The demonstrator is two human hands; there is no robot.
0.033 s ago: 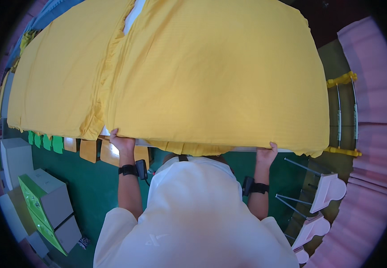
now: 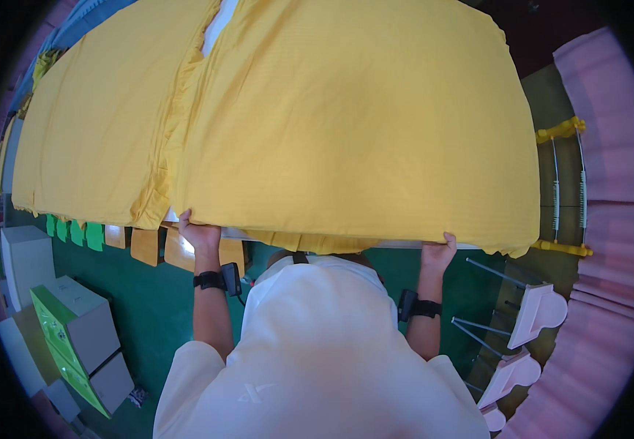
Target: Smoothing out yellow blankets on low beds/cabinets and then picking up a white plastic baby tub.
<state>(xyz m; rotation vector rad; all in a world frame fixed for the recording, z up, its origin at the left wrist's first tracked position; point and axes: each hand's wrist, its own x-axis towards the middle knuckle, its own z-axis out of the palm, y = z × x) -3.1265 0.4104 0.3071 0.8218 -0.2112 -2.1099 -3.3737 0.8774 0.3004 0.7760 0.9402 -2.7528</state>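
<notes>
A mattress in a yellow fitted sheet (image 2: 361, 132) lies in front of me, taking up most of the upper view. My left hand (image 2: 201, 233) grips its near edge close to the left corner. Farther right along that edge, my right hand (image 2: 440, 252) grips it too. Both thumbs rest against the top edge, while the other fingers are hidden underneath. Between the hands, loose yellow fabric (image 2: 309, 243) hangs below the edge. A second yellow-sheeted mattress (image 2: 97, 139) adjoins on the left, with bunched cloth along the seam and a white strip showing at the far end.
Orange-brown chairs (image 2: 145, 246) and small green chairs (image 2: 94, 235) stand beyond the near edge at left. Grey cabinets with a green front (image 2: 68, 347) are lower left. Pink chairs (image 2: 536, 314), a yellow-ended rack (image 2: 562, 249) and a pink curtain (image 2: 609, 256) line the right side.
</notes>
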